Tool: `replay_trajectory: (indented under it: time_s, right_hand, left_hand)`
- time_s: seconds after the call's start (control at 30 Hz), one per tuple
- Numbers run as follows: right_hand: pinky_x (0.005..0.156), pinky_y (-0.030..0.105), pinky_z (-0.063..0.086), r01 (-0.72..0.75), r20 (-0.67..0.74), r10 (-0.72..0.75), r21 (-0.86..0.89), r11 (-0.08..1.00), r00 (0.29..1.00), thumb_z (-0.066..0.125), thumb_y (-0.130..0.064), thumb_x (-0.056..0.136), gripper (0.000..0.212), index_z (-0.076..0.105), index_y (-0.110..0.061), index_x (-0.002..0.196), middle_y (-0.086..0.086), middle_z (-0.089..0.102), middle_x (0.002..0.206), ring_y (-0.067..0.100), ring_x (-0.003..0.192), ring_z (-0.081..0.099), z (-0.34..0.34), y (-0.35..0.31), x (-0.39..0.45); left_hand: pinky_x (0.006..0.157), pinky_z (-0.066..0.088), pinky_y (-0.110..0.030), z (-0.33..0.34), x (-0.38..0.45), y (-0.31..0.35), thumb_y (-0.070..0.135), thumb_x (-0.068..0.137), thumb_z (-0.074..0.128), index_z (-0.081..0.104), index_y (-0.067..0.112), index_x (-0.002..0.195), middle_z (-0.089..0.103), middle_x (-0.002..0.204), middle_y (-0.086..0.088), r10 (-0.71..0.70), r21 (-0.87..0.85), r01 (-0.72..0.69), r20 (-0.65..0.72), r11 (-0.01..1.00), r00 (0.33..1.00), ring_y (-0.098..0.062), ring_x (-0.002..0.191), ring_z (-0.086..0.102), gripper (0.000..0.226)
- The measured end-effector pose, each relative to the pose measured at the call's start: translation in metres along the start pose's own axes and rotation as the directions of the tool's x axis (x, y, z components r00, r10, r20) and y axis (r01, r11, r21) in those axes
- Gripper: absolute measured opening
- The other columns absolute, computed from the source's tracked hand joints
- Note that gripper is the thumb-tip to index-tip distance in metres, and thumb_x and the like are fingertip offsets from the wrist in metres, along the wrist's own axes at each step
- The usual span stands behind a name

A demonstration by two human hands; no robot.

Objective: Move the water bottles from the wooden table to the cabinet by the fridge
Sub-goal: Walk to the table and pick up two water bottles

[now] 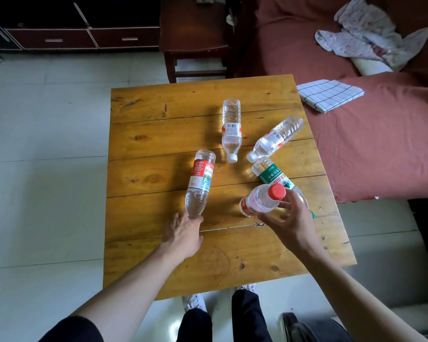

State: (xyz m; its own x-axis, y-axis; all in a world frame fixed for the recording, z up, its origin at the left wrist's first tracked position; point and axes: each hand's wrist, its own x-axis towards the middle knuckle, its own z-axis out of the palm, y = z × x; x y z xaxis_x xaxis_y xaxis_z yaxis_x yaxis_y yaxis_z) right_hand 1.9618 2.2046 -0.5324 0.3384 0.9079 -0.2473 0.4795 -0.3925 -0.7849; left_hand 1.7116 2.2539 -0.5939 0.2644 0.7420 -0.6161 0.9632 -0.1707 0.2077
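Right hand (288, 218) pinched the red-capped bottle (261, 199) off the table (158, 267) for carrying; left hand (183, 233) closed round another bottle's (200, 181) neck.

Table: square yellow-brown wooden table (158, 243), five clear plastic water bottles on or above it.
Right hand (290, 222): grips tilted red-capped bottle (261, 199), near right.
Left hand (183, 232): fingers at neck end of lying red-labelled bottle (200, 181).
Far: two lying white-capped bottles (231, 128) (276, 138).
Right: green-labelled bottle (273, 176), lying.

Home bedroom: bed (371, 149), wooden chair (195, 38), drawer cabinet (84, 38).
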Motion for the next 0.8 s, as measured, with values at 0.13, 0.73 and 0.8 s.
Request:
replay_trajectory:
  time_s: [0.13,0.73,0.8]
  right_hand:
    - [0.082,0.035,0.055,-0.011,0.003,0.011,-0.06,0.998,1.0,0.087,-0.038,0.069,0.074,0.048,-0.029,0.131,-0.007,0.06,0.126,0.012,0.108,0.059,-0.001,0.015,-0.003]
    - [0.088,0.051,0.056,-0.037,-0.001,0.037,-0.05,0.998,0.999,0.089,-0.038,0.065,0.077,0.05,-0.025,0.13,-0.011,0.057,0.12,0.016,0.11,0.06,-0.013,-0.019,0.0]
    - [0.088,0.049,0.056,-0.037,-0.002,0.037,-0.055,0.998,0.999,0.088,-0.04,0.064,0.077,0.05,-0.024,0.129,-0.012,0.056,0.118,0.015,0.109,0.06,-0.013,-0.021,0.0]
  left_hand:
    - [0.106,0.039,-0.036,0.006,0.002,-0.005,0.029,0.094,0.064,0.053,0.029,0.135,0.044,0.139,-0.005,0.027,-0.093,-0.032,-0.061,0.995,0.998,-0.026,0.131,0.043,0.043]
    - [0.075,0.056,-0.038,-0.117,-0.043,0.008,0.026,0.095,0.059,0.046,0.03,0.115,0.045,0.1,-0.004,0.249,0.095,-0.23,-0.338,0.969,0.908,-0.025,0.091,0.056,0.025]
    - [0.064,0.049,-0.036,-0.123,-0.044,0.012,0.02,0.097,0.054,0.045,0.029,0.114,0.04,0.094,-0.003,0.273,0.131,-0.242,-0.346,0.961,0.898,-0.025,0.081,0.052,0.021]
